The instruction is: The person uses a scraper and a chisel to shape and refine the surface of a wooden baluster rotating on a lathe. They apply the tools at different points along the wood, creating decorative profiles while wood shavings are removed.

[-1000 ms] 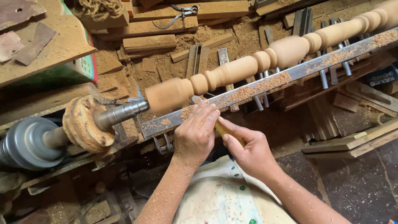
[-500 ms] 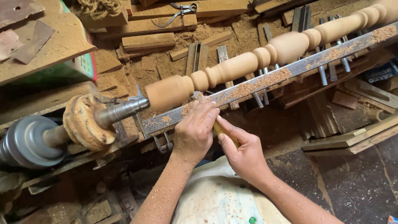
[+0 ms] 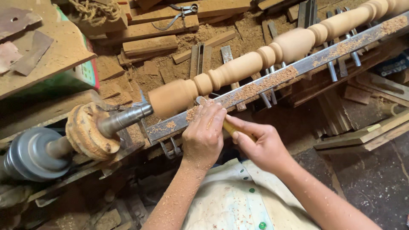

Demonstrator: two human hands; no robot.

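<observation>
A long turned wooden spindle (image 3: 255, 59) is mounted on a lathe and runs from lower left to upper right, with beads and coves cut into it. My left hand (image 3: 205, 133) presses a turning chisel (image 3: 200, 101) down on the metal tool rest (image 3: 306, 66), the tip close to the spindle's thick left end. My right hand (image 3: 260, 144) grips the chisel's yellow wooden handle (image 3: 230, 127) just behind. Sawdust covers the rest and my forearms.
A wooden pulley (image 3: 87, 132) and a grey metal drive wheel (image 3: 32, 153) sit on the lathe shaft at the left. Several chisels (image 3: 200, 57) and wood blocks (image 3: 149, 44) lie in shavings behind the spindle. Metal calipers (image 3: 179, 10) lie at the top. Planks (image 3: 362, 136) lean at the right.
Both hands stay on the chisel and have shifted slightly left along the tool rest toward the spindle's thick end. The view has drifted a little.
</observation>
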